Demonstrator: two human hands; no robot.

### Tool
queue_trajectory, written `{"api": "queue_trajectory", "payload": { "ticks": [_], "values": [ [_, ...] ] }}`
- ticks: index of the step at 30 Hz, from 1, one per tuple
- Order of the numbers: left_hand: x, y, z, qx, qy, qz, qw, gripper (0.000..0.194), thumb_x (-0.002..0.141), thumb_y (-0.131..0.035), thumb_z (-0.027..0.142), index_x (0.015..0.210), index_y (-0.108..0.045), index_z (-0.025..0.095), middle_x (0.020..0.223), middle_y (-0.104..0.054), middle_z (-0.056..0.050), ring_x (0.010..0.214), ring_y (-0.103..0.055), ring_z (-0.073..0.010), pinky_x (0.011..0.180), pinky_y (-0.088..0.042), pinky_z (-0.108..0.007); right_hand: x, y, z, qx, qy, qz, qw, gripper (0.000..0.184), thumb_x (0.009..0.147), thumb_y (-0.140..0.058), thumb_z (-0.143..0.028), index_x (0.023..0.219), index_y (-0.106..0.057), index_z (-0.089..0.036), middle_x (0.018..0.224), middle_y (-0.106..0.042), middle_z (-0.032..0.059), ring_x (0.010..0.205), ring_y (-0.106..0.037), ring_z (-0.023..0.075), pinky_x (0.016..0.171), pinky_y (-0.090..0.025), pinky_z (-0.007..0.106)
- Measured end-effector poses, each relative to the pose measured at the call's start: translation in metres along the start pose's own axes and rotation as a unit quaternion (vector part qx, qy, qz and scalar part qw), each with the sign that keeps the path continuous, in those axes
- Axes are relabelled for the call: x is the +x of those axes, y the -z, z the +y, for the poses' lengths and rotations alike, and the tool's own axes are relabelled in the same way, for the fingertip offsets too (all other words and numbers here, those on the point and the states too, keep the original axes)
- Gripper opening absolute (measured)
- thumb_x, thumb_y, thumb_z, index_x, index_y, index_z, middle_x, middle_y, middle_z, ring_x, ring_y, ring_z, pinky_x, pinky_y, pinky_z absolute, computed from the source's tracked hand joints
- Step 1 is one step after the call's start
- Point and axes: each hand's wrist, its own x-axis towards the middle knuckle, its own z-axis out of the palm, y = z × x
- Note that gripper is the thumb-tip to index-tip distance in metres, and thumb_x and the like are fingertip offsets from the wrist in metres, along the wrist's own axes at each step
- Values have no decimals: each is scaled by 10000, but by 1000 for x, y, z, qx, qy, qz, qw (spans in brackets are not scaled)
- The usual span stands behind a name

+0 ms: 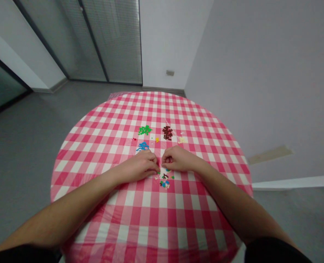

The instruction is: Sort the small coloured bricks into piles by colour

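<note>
Past my left hand (143,167) lie a near heap (143,146) and a far heap (144,130); past my right hand (181,159), a third heap (167,133) left of a fourth heap (183,140). Loose pieces (165,184) lie this side of both hands.

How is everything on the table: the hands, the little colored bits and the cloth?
Left hand: fingers bent, grip unclear
Right hand: fingers curled, grip unclear
Green bits: bunched together
Brown bits: bunched together
Blue bits: bunched together
Yellow bits: clumped
Cream bits: loosely grouped
Bit of red: lying apart
Mixed-color bits: scattered
Tablecloth: spread out, wrinkled at the near edge
</note>
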Motion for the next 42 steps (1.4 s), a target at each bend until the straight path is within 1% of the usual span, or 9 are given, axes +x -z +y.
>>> {"api": "queue_trajectory", "payload": {
  "ticks": [11,15,18,22,25,28,33,37,42],
  "values": [
    [11,-11,5,-15,40,-21,999,108,947,-654,203,938,-762,196,995,-684,-59,973,-586,-200,916,-399,-340,-20,50,17,24,-53,118,991,113,834,-676,-247,796,-746,-167,766,-728,45,686,-628,154,631,-442,251],
    [11,-10,6,-22,35,-7,999,156,975,-599,210,923,-744,188,992,-684,-61,968,-581,-198,918,-406,-350,-32,60,18,19,-68,105,992,130,838,-672,-280,795,-740,-178,762,-724,39,671,-617,148,631,-443,255],
    [7,4,-7,-20,64,56,996,174,986,-582,242,944,-745,202,1000,-679,-61,985,-578,-203,928,-419,-365,-32,59,19,17,-83,82,993,107,823,-675,-258,802,-745,-180,767,-722,32,663,-614,137,626,-444,249],
    [-2,27,-48,49,205,224,951,176,946,-610,257,899,-761,180,951,-688,-81,970,-595,-228,933,-433,-397,-9,57,15,-4,-92,60,994,82,805,-674,-179,802,-756,-177,800,-745,36,705,-650,146,644,-459,251],
    [-9,37,-80,96,334,291,891,205,920,-609,292,877,-776,181,918,-719,-82,955,-624,-241,950,-438,-398,26,56,8,-32,-68,58,996,89,811,-675,-147,805,-759,-174,846,-758,41,738,-661,148,663,-451,252],
    [-11,38,-95,127,413,285,856,222,886,-601,318,879,-795,211,962,-746,-78,972,-640,-256,903,-447,-374,66,55,3,-66,-77,79,992,108,836,-658,-144,801,-760,-153,781,-744,52,696,-635,143,636,-416,254],
    [-9,35,-95,158,440,251,847,282,873,-569,378,881,-815,239,932,-757,-76,964,-648,-291,836,-448,-381,109,49,6,-134,-138,60,980,167,852,-632,-163,739,-751,-130,664,-694,63,597,-572,138,591,-348,272],
    [-9,35,-94,153,435,253,850,286,866,-563,365,899,-821,246,954,-765,-72,985,-653,-294,851,-452,-387,112,44,12,-148,-156,52,975,208,869,-615,-193,718,-744,-132,660,-684,75,599,-564,142,590,-328,281],
    [-10,35,-94,139,433,259,852,294,861,-568,334,972,-829,255,1031,-768,-73,1038,-648,-310,881,-457,-406,103,40,12,-124,-105,69,984,161,837,-617,-164,740,-745,-154,711,-697,57,625,-554,129,589,-329,279]
  ]
}}
